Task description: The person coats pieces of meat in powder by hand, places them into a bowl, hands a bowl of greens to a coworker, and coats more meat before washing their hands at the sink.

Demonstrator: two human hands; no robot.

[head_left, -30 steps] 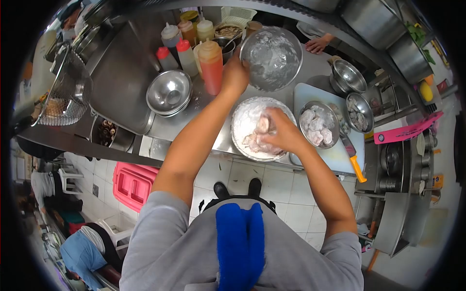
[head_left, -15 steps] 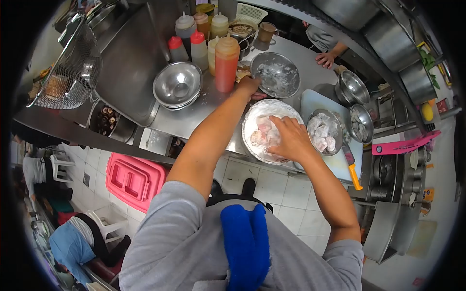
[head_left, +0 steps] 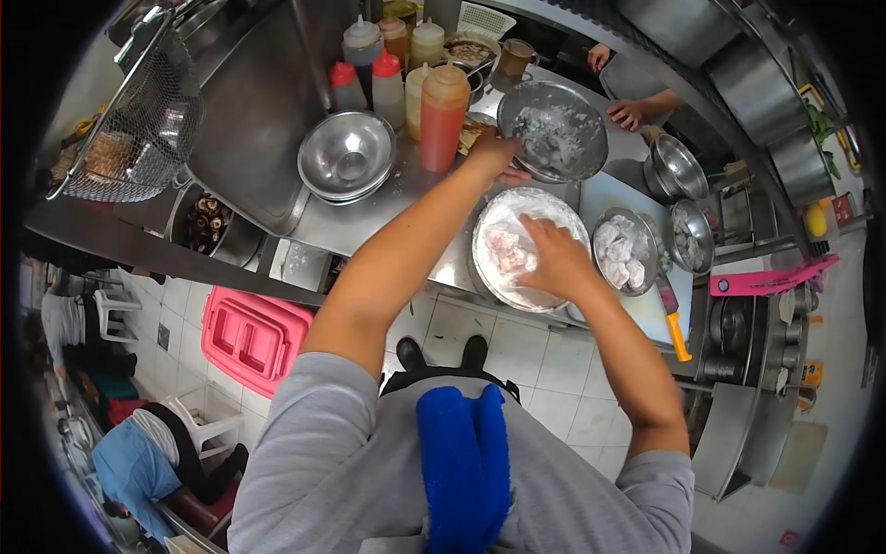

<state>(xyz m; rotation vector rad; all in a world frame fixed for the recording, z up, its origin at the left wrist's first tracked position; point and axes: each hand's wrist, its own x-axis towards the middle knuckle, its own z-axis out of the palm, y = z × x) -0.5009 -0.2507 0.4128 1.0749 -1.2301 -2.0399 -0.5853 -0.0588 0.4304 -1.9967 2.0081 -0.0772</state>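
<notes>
My left hand (head_left: 496, 157) grips the near left rim of a steel mixing bowl (head_left: 591, 152) smeared with wet white flour; the bowl looks tilted. Below it stands a wide round container of white flour (head_left: 491, 268), with several pale pink, floured meat pieces (head_left: 507, 249) in it. My right hand (head_left: 556, 260) is over the right side of that flour, fingers spread beside the meat, holding nothing that I can see. To its right, a small steel bowl of floured meat pieces (head_left: 622, 249) rests on a white cutting board (head_left: 600, 194).
Squeeze bottles (head_left: 443, 120) stand behind my left forearm, beside stacked steel bowls (head_left: 343, 152). An orange-handled knife (head_left: 677, 332) lies on the board's right edge. Another person's hand (head_left: 628, 114) rests at the counter's far side. A pink lidded bin (head_left: 254, 340) sits on the floor.
My left hand has moved slightly right with the smeared mixing bowl, which now looks raised and tilted. My right hand stays over the flour, and the view has shifted a little.
</notes>
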